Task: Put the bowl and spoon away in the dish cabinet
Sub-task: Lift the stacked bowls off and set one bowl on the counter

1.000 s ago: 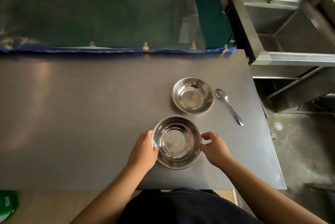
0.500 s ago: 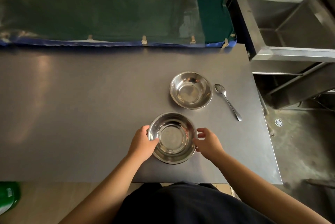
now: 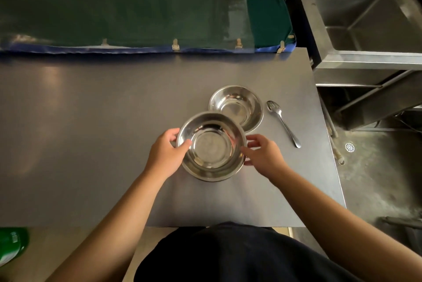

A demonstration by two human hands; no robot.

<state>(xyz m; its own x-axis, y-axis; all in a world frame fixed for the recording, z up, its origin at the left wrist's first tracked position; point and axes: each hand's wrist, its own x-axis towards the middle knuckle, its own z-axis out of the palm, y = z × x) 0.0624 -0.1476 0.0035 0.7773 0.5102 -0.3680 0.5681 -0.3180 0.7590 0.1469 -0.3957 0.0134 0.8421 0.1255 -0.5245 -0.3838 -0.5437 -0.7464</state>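
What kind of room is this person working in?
Probably a working kitchen or dishwashing area. A deep steel sink stands at the right, a drain is set in the bare floor, and steel bowls and a spoon are on the plain grey table.

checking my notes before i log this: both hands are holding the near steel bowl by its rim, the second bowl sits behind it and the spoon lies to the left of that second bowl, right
Not quite. In the head view the spoon lies to the right of the second bowl, not the left. The rest holds: the left hand and right hand grip the near bowl by its rim, and the second bowl sits behind it.
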